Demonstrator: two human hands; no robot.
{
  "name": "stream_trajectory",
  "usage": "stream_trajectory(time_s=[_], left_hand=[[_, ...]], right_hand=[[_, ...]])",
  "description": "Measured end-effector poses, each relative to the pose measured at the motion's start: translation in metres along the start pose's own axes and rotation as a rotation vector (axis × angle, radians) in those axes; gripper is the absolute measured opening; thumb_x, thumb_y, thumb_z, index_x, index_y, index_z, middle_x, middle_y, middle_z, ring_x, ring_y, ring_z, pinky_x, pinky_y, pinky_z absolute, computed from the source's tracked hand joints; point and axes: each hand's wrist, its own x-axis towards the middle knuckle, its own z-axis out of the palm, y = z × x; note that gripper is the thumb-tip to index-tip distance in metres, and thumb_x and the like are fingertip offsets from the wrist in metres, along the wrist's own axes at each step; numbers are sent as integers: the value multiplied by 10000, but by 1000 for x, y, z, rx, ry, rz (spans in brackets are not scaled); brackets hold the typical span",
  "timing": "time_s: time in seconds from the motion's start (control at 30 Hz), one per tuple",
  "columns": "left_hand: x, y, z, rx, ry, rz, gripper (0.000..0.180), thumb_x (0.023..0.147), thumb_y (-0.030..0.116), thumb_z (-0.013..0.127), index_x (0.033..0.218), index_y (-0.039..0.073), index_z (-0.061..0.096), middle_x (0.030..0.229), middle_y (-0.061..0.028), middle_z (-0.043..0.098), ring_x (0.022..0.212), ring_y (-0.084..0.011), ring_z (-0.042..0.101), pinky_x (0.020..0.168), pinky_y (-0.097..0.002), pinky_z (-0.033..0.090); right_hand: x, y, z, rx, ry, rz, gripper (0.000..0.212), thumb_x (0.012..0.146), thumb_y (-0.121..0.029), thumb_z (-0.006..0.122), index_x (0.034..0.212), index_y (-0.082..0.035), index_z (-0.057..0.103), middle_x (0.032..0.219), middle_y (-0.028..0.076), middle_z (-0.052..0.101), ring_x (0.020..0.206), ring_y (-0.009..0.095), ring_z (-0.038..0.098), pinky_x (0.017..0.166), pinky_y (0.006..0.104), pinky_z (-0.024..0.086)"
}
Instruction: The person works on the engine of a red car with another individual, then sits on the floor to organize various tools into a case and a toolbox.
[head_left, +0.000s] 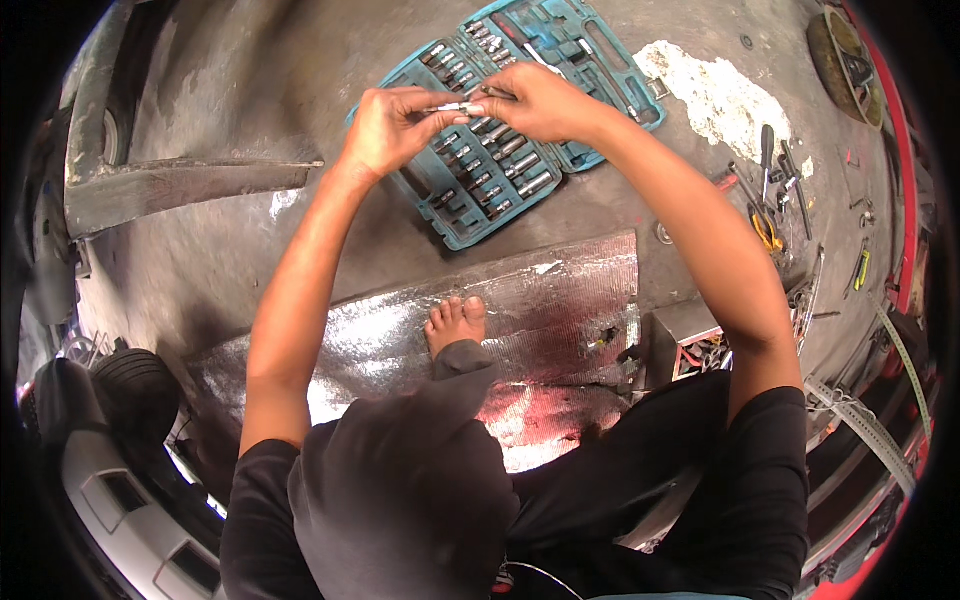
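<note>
Spreading beneath everything is a stained concrete floor [260, 60], partly covered by a silver foil mat [570, 285] on which a bare foot [457, 318] rests. Ahead of the mat lies an open blue socket-set case [470, 240], set at a slant; markings on it are too small to tell. Rows of chrome sockets [536, 184] fill its nearer half, and a long-handled metal tool [607, 78] lies in the farther, right-hand half. To the right of the case are a whitish patch [715, 95], a dark-handled screwdriver [767, 150] and yellow-handled pliers [768, 233].

Both hands meet over the case. The right hand [535, 105] and left hand [388, 128] have thumb and fingers pressed together, pinching a slim metal piece [449, 107] that bridges their fingertips, left end to right. Its exact kind cannot be told. A dark, slender part shows by the right index finger; whether it is separate is unclear.
</note>
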Motion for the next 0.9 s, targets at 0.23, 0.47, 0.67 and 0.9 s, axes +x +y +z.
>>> stream_trajectory(time_s=[0.23, 0.47, 0.67, 0.9], left_hand=[[-17, -32, 5, -40, 143, -58, 189, 857, 251, 738, 975, 107, 773, 893, -93, 740, 787, -185, 695, 708, -283, 548], [-35, -113, -20, 9, 445, -404, 256, 813, 269, 795, 1002, 98, 774, 882, -54, 687, 825, -136, 650, 749, -279, 518], [8, -98, 29, 220, 449, -341, 249, 834, 308, 740, 995, 120, 772, 931, -90, 700, 821, -238, 674, 784, -336, 524], [7, -101, 27, 147, 464, -376, 227, 806, 254, 786, 996, 131, 775, 945, -67, 740, 857, -164, 696, 792, -280, 533]], right_hand=[[-49, 30, -20, -41, 14, 139, 350, 925, -334, 635, 990, 2, 713, 787, 185, 675, 744, 309, 639, 718, 408, 496], [-141, 94, -66, -151, 385, 379, 317, 913, -303, 667, 1066, -29, 712, 956, 183, 715, 895, 263, 687, 804, 371, 510], [-138, 76, -45, -57, 372, 443, 330, 898, -334, 683, 1108, -81, 715, 943, 177, 714, 899, 254, 683, 796, 366, 506], [-156, 63, -61, -161, 352, 345, 312, 895, -315, 685, 1096, -80, 721, 935, 180, 716, 898, 275, 685, 812, 375, 506]])
